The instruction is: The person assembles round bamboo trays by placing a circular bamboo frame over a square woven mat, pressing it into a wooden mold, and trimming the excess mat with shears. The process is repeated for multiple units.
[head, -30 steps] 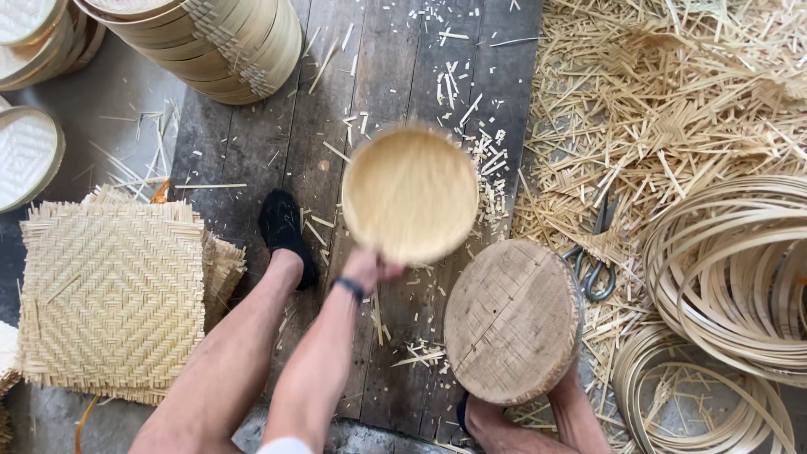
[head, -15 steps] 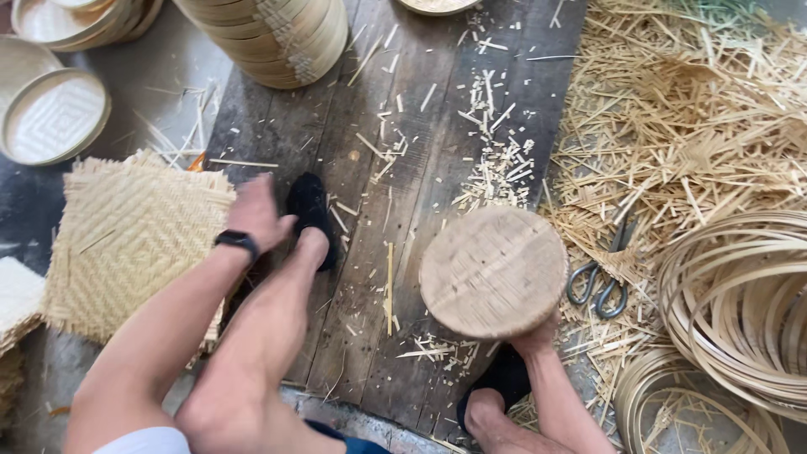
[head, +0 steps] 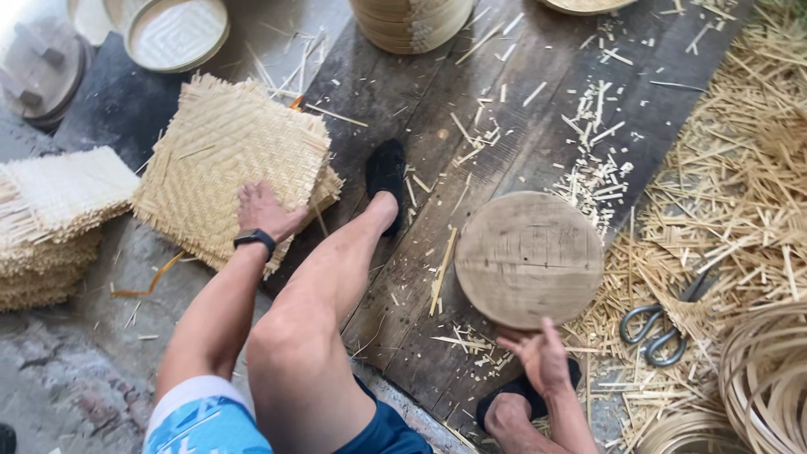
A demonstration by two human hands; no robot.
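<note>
While the left hand [head: 262, 210] is pressed, fingers spread, on light, bendy mats [head: 225, 160], the disc [head: 528, 257] is pinched at its near rim by the right hand [head: 542, 357].

The stack of square mats [head: 227, 160] is woven of pale, matt bamboo strips with frayed edges. The round board [head: 528, 256] is dull, worn wood, scored with fine lines. The floor planks [head: 471, 92] are dark, rough timber strewn with dry splinters. The scissors [head: 664, 324] are grey metal.
</note>
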